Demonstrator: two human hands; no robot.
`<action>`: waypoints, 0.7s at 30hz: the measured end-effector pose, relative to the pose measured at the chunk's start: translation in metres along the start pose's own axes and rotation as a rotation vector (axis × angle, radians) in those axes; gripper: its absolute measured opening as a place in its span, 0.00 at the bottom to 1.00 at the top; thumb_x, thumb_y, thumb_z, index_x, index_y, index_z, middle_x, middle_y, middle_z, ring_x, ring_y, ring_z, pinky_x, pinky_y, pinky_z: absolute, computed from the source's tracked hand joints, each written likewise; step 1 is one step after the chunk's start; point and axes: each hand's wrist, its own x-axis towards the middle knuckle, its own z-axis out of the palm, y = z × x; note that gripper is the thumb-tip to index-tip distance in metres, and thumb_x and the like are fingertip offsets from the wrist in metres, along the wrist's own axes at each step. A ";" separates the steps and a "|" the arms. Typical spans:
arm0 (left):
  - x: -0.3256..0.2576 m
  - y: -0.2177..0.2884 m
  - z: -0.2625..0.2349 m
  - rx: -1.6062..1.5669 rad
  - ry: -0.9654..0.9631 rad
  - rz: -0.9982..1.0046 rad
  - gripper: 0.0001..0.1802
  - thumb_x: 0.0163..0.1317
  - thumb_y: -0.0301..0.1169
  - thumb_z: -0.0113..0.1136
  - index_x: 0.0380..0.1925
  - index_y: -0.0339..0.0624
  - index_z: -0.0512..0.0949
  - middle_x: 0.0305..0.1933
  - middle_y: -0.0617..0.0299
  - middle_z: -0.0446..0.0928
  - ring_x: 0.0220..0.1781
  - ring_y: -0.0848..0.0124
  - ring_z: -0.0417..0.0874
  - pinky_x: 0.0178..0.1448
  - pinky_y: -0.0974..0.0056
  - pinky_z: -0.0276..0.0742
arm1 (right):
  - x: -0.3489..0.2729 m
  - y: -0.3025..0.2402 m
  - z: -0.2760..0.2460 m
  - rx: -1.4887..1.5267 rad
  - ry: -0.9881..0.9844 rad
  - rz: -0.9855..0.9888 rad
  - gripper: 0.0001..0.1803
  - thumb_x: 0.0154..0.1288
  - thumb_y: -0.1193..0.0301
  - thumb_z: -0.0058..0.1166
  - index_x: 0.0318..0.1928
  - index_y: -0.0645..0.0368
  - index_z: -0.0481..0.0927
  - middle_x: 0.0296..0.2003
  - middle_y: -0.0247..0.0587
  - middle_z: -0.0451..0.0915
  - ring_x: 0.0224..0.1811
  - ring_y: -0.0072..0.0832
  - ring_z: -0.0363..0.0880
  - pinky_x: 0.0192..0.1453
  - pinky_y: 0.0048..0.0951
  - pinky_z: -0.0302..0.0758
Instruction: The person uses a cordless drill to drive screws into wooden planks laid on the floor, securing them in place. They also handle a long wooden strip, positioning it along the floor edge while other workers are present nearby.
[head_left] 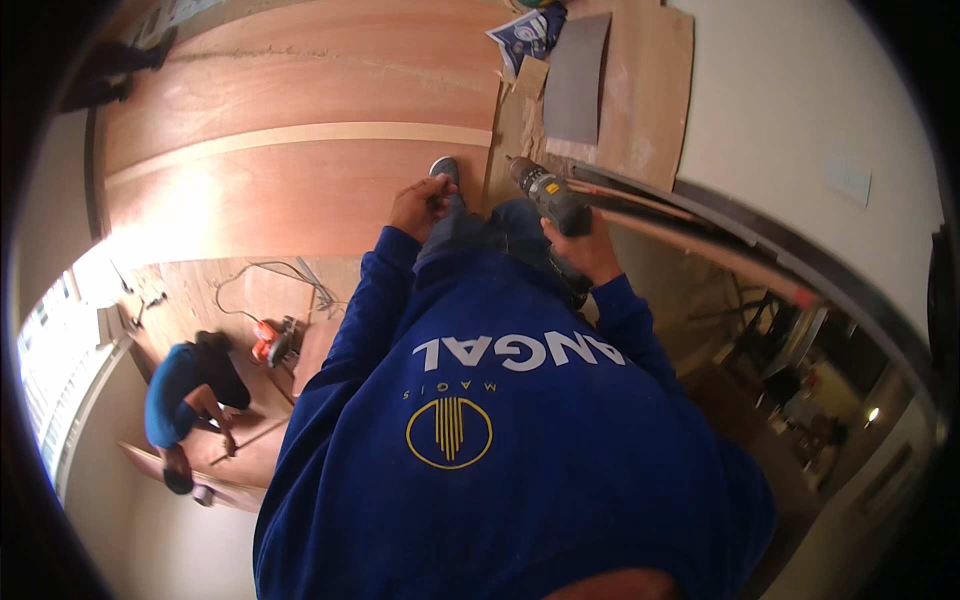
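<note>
My right hand [592,252] is wrapped round the grip of a dark cordless drill [550,196] with a yellow mark. The drill's chuck points up and to the left, toward the far boards. My left hand [422,208] is closed in front of my waist, thumb and fingers pressed together. Whatever it may pinch is too small to make out. Just beyond it the tip of my shoe [446,168] shows against a large reddish plywood sheet [300,190]. No contact between the drill and the wood shows.
A grey panel [577,80] and a printed packet [528,38] lie at the far side. Low on the left, a person in blue [185,395] crouches over a board, near an orange power saw [268,343] with a trailing cable. A dark-edged opening [780,260] runs along the right.
</note>
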 end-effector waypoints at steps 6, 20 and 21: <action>0.032 -0.027 0.047 -0.289 0.111 0.132 0.11 0.78 0.35 0.55 0.48 0.38 0.80 0.39 0.64 0.82 0.34 0.77 0.76 0.37 0.70 0.72 | 0.069 0.012 -0.022 0.072 -0.232 -0.024 0.15 0.61 0.69 0.66 0.46 0.64 0.85 0.36 0.52 0.88 0.40 0.42 0.89 0.49 0.37 0.81; 0.008 -0.182 0.100 -0.689 0.396 0.404 0.11 0.76 0.35 0.58 0.44 0.39 0.82 0.36 0.66 0.82 0.31 0.78 0.77 0.35 0.70 0.72 | 0.138 0.060 -0.050 -0.052 -0.712 -0.153 0.12 0.62 0.70 0.67 0.39 0.67 0.84 0.26 0.37 0.84 0.25 0.20 0.81 0.30 0.29 0.76; 0.005 -0.190 0.101 -0.714 0.408 0.399 0.11 0.76 0.35 0.58 0.43 0.38 0.82 0.36 0.65 0.82 0.31 0.77 0.77 0.35 0.69 0.72 | 0.140 0.060 -0.050 -0.087 -0.706 -0.121 0.12 0.62 0.70 0.67 0.39 0.67 0.84 0.25 0.35 0.83 0.23 0.19 0.79 0.28 0.28 0.75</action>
